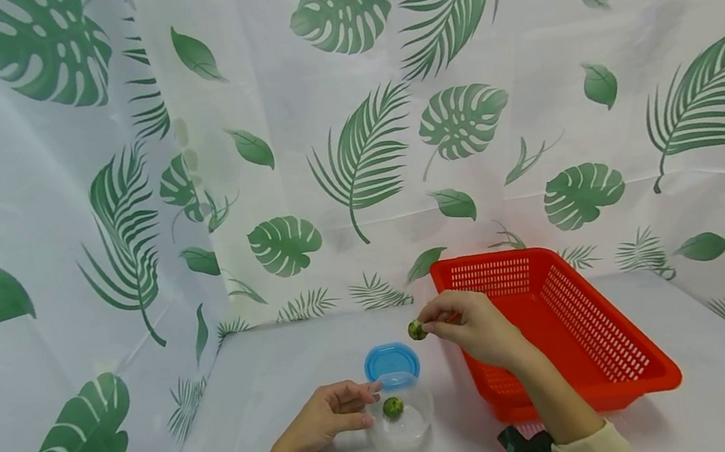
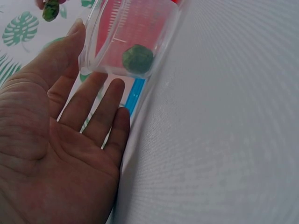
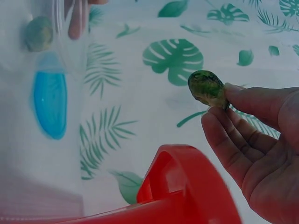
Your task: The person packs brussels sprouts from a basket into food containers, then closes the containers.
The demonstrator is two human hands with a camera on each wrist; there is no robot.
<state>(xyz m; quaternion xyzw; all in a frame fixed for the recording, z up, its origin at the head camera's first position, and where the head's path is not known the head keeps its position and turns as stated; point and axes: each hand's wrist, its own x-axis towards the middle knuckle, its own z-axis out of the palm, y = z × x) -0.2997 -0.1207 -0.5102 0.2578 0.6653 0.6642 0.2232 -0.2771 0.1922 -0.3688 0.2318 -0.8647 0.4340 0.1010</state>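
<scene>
In the head view my right hand (image 1: 478,327) pinches a green Brussels sprout (image 1: 416,330) between thumb and fingertips, raised beside the red basket's left edge. The right wrist view shows this sprout (image 3: 204,87) with browned patches. My left hand (image 1: 330,420) is at the left side of a clear plastic container (image 1: 404,438), its thumb and fingertips by the rim. From the left wrist, those fingers (image 2: 112,105) look fairly straight and spread. Inside the container lies another sprout (image 1: 393,408). A blue lid (image 1: 391,361) sits just behind the container.
A large red perforated basket (image 1: 599,331) stands right of the container, under and beside my right forearm. A dark green object (image 1: 525,445) shows near the right wrist. White cloth covers the table (image 1: 269,357); a leaf-patterned curtain (image 1: 369,272) hangs behind and at the left.
</scene>
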